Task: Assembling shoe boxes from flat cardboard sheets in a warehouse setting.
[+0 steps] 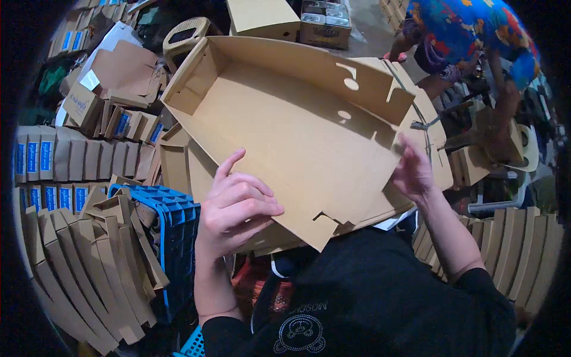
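Note:
A partly folded brown cardboard box (285, 131) lies tilted in front of me, its inside facing up. Its far wall and left end wall stand up, while the near side lies flat with a notched corner flap. My left hand (235, 205) is closed on the near left edge, fingers curled over it and one finger raised. At the right edge, my right hand (414, 169) holds the box with bent fingers; some of its fingertips are hidden. Beneath the box is a stack of flat cardboard sheets (437, 140), with a dark strap across it.
To the left stand a blue plastic crate (178, 238) and rows of folded cardboard boxes (71, 157). More cardboard pieces (505, 250) stand at right. Beyond the box are a plastic chair (189, 33) and a carton (325, 30). A person in patterned blue clothing (470, 30) bends at far right.

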`<action>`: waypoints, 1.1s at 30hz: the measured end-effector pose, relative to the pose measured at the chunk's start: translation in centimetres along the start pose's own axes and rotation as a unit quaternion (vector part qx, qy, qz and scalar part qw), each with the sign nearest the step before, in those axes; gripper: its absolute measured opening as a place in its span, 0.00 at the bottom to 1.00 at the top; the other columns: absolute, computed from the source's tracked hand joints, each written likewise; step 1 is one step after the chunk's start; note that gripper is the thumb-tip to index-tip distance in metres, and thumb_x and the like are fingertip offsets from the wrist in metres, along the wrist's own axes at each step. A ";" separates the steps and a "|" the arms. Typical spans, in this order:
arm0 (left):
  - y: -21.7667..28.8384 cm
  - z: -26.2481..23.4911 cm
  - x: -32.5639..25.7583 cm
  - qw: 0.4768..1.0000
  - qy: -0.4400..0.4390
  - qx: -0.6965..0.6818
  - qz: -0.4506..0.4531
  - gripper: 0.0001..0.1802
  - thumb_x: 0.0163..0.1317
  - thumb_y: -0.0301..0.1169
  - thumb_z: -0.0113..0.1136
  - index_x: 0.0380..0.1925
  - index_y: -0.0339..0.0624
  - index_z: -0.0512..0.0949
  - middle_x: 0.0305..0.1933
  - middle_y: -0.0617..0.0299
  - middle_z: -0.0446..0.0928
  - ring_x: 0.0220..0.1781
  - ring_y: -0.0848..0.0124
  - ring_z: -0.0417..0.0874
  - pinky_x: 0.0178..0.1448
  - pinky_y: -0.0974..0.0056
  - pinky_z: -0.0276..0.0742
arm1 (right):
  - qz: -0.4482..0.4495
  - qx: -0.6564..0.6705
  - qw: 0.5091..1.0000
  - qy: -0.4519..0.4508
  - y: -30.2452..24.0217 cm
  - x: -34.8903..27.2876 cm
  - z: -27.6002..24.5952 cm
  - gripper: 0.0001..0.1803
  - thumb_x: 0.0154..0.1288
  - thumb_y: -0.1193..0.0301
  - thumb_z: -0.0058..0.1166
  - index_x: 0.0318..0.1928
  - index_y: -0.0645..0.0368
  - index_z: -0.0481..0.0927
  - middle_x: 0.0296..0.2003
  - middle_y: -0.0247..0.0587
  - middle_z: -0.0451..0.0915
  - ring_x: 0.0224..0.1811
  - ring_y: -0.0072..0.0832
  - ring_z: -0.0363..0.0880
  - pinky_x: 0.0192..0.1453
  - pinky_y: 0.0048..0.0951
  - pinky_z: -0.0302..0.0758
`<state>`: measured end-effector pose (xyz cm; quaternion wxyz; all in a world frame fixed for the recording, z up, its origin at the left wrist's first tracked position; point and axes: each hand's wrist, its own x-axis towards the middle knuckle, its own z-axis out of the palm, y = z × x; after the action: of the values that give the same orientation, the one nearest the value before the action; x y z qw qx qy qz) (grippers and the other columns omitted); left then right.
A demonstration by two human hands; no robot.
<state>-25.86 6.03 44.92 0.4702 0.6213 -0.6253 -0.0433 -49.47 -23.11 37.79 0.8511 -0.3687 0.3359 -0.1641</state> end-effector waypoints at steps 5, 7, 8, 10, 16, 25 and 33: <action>-0.3 0.9 -0.2 0.998 -0.059 0.014 -0.026 0.11 0.41 0.29 0.76 0.28 0.50 0.88 0.27 0.71 0.82 0.40 0.70 0.86 0.78 0.36 0.57 | 0.033 -0.012 0.999 -0.022 0.7 0.2 3.8 0.24 0.70 0.65 0.60 0.64 0.56 0.73 0.57 0.39 0.78 0.61 0.30 0.77 0.67 0.40 0.75; -0.2 0.8 -0.1 0.996 -0.084 0.009 -0.032 0.10 0.42 0.30 0.77 0.29 0.51 0.88 0.28 0.71 0.82 0.41 0.71 0.86 0.79 0.36 0.55 | 0.056 0.023 0.998 -0.013 1.4 0.5 3.0 0.23 0.73 0.68 0.57 0.65 0.58 0.72 0.58 0.42 0.77 0.62 0.30 0.77 0.68 0.39 0.74; -0.1 0.7 -0.2 0.996 -0.083 0.010 -0.033 0.10 0.42 0.30 0.77 0.29 0.51 0.88 0.28 0.71 0.82 0.41 0.71 0.86 0.79 0.36 0.55 | 0.057 0.022 0.998 -0.015 1.6 0.6 2.8 0.23 0.73 0.68 0.57 0.65 0.58 0.72 0.58 0.42 0.77 0.62 0.30 0.77 0.68 0.39 0.74; -0.1 0.5 -0.3 0.996 -0.081 0.004 -0.045 0.10 0.43 0.30 0.77 0.29 0.51 0.88 0.28 0.71 0.82 0.41 0.71 0.86 0.79 0.36 0.54 | 0.069 0.061 0.995 -0.032 2.0 0.7 2.4 0.21 0.75 0.67 0.54 0.63 0.64 0.73 0.58 0.44 0.80 0.59 0.32 0.81 0.67 0.38 0.77; 0.2 0.7 0.1 0.994 -0.092 0.016 -0.050 0.10 0.43 0.29 0.77 0.29 0.51 0.88 0.28 0.71 0.81 0.41 0.71 0.86 0.79 0.37 0.55 | 0.029 0.037 0.997 -0.067 2.1 0.4 2.4 0.23 0.74 0.67 0.55 0.65 0.62 0.71 0.58 0.43 0.79 0.61 0.32 0.79 0.67 0.37 0.76; 0.0 0.6 0.0 0.995 -0.088 0.013 -0.032 0.09 0.48 0.28 0.75 0.30 0.50 0.85 0.30 0.69 0.79 0.42 0.71 0.84 0.79 0.37 0.58 | -0.247 -0.238 0.934 0.099 2.1 -0.2 1.7 0.34 0.67 0.72 0.60 0.70 0.57 0.62 0.62 0.40 0.69 0.61 0.32 0.74 0.67 0.34 0.69; 0.0 1.1 0.2 0.993 -0.115 0.018 -0.030 0.09 0.49 0.28 0.75 0.30 0.49 0.85 0.30 0.68 0.79 0.42 0.70 0.84 0.79 0.38 0.60 | -0.382 -0.665 0.632 -0.113 0.0 -2.8 2.6 0.13 0.68 0.72 0.59 0.50 0.60 0.77 0.45 0.43 0.77 0.28 0.33 0.82 0.32 0.31 0.78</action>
<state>-26.56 5.27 44.45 0.3819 0.6392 -0.6571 -0.1173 -49.68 -20.31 40.34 0.2685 -0.9455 0.0850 -0.1638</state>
